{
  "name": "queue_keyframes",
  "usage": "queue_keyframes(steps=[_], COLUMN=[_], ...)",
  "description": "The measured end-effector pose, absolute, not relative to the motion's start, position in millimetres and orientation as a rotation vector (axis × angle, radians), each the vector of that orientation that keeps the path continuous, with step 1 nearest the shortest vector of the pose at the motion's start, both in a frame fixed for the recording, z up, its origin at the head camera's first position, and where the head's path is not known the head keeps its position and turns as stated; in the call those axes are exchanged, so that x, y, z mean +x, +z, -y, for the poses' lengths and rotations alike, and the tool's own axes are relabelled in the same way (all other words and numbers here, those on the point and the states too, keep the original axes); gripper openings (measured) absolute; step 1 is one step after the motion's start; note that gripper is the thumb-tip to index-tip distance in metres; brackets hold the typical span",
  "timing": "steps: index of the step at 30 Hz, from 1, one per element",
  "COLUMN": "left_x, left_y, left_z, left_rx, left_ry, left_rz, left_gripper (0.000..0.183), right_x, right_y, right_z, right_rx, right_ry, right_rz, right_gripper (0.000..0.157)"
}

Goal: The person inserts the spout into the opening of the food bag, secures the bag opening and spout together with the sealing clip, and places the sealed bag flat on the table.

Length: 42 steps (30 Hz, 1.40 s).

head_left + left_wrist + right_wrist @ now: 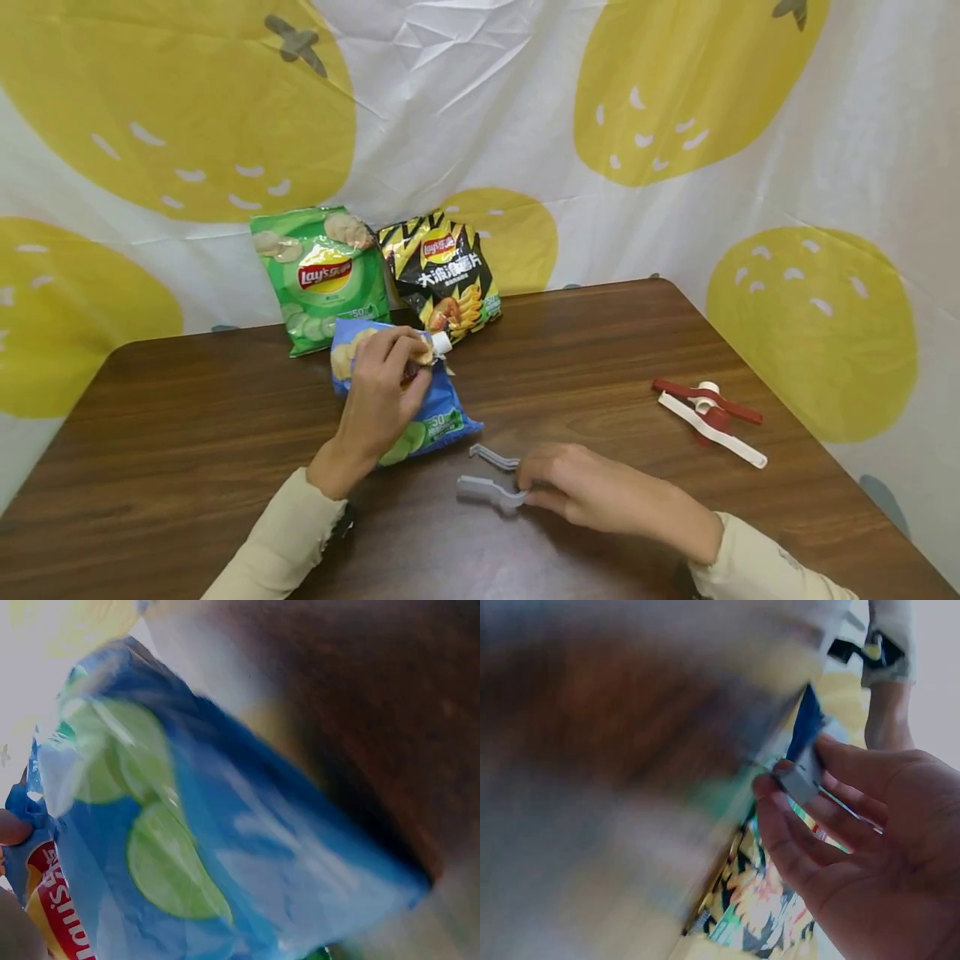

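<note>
A blue bag of Lay's chips (438, 404) leans tilted at mid-table, cucumber slices printed on its front. My left hand (386, 375) grips its upper part, with fingers curled over the printed front. Just past those fingers, a small white cap (442, 342) shows at the bag's upper right edge. In the left wrist view the bag (225, 825) fills much of the picture, my fingers at its left. Low over the table, my right hand (570, 483) pinches a grey bag clip (487, 490) whose two arms are spread apart, pointing toward the bag. The right wrist view shows the clip (801, 780) between thumb and fingers.
A green Lay's bag (322, 292) and a black and yellow Lay's bag (442, 271) stand against the fruit-print cloth behind. On the right of the wooden table (585, 358) lies a red and white clip (708, 417) with a round white spout.
</note>
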<state>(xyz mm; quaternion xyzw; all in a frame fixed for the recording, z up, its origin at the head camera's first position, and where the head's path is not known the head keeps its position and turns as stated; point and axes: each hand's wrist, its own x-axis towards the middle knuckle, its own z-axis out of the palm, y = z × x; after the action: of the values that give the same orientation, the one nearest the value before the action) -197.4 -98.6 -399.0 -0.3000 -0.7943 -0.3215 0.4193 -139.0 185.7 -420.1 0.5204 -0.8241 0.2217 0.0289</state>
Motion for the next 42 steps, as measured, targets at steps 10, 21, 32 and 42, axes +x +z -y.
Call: queue_keyframes(steps=[10,21,32,42], left_x=[-196,-183,-174,-174], left_y=[-404,-396,-394,-399], left_z=[92,84,70,67], left_rx=[-0.796,-0.831,-0.899,-0.904], left_ry=[-0.741,-0.768,-0.789,-0.652], left_rz=[2.009,1.939,1.934,1.993], left_gripper=[0.021,0.019,0.029,0.027], right_x=[-166,-182,-176,-178], right_y=[-414,-413,-390,-391], right_z=[-191,-152,-130,-133], right_rx=[1.273,0.907,0.798,0.793], right_ry=[0.911,1.944,2.132,2.217], right_rz=[2.638,2.291,2.082,2.059], right_gripper=[0.006,0.013,0.02,0.014])
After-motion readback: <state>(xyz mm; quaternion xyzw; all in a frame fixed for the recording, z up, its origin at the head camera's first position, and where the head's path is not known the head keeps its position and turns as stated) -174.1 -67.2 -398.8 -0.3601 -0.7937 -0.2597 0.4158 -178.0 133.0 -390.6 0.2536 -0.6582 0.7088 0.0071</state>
